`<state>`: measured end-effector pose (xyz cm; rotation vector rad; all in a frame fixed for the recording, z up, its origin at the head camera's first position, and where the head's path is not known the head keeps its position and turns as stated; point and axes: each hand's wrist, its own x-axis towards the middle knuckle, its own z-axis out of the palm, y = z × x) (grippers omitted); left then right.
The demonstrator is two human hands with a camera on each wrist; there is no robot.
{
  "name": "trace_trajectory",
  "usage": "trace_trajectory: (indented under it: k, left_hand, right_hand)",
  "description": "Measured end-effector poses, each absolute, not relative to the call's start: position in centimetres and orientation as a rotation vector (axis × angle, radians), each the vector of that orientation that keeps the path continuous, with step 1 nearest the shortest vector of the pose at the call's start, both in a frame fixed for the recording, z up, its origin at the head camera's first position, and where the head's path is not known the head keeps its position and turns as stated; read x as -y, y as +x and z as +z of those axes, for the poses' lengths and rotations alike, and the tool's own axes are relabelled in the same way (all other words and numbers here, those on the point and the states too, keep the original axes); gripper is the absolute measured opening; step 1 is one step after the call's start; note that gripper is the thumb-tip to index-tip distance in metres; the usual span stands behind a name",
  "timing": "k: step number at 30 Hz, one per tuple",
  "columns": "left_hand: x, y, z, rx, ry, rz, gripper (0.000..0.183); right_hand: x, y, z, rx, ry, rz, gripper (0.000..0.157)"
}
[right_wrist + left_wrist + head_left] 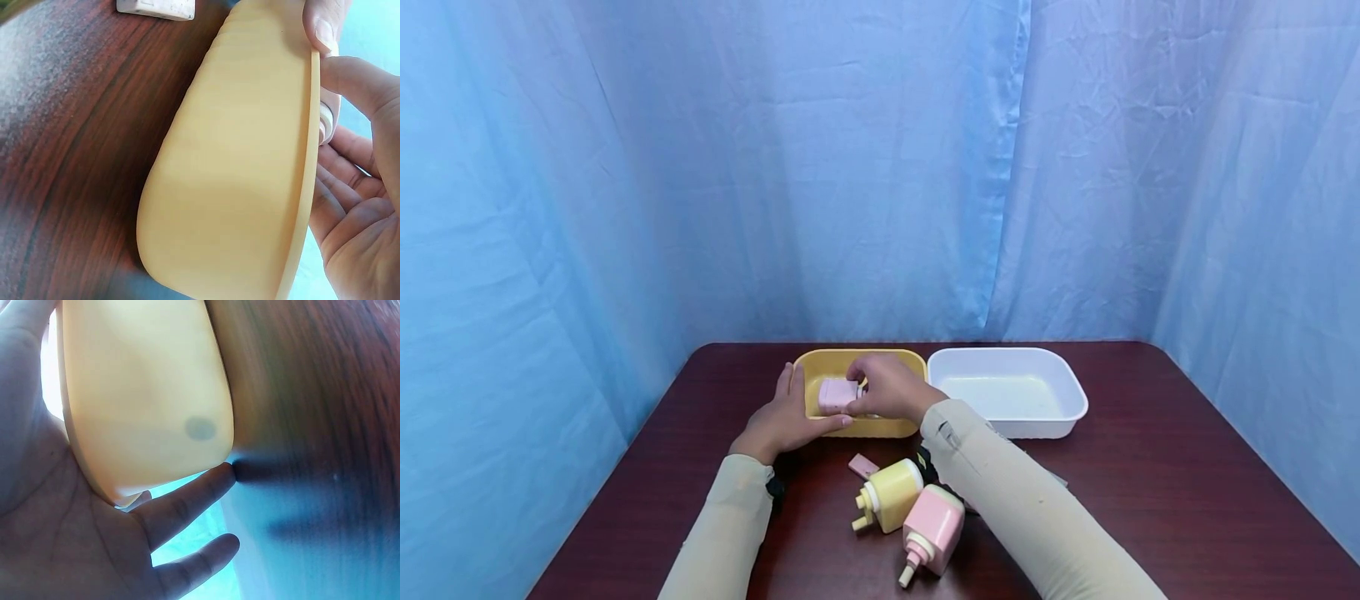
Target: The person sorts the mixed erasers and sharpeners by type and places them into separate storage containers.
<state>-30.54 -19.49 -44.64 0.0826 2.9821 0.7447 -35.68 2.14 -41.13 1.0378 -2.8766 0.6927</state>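
Inside the yellow tub [883, 427], a pale pink crank pencil sharpener [837, 395] lies on its side. My right hand [891, 387] reaches over the tub's near rim and grips the sharpener at its crank end. From the right wrist view, the tub wall hides most of the sharpener; a white ring [326, 122] shows past the rim. My left hand [784, 419] rests on the tub's left end, its thumb along the near rim. In the left wrist view its fingers [187, 509] are straight and spread, one touching the tub's outer wall.
A white tub [1009, 427] stands right of the yellow one. Nearer on the dark wooden table [1150, 500] lie a yellow crank sharpener [895, 496], a pink one [934, 525] and a small pink block [862, 466]. Blue curtains [880, 167] surround the table.
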Motion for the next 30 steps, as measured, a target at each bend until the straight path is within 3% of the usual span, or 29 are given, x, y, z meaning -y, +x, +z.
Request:
trace_trajectory:
  k: [30]
  left_hand:
    - [19.55, -30.71, -44.85, -2.979, 0.075, 0.762, 0.142]
  right_hand:
    - [-3.12, -35.39, -41.71, 2.765, 1.145, 0.585, 0.043]
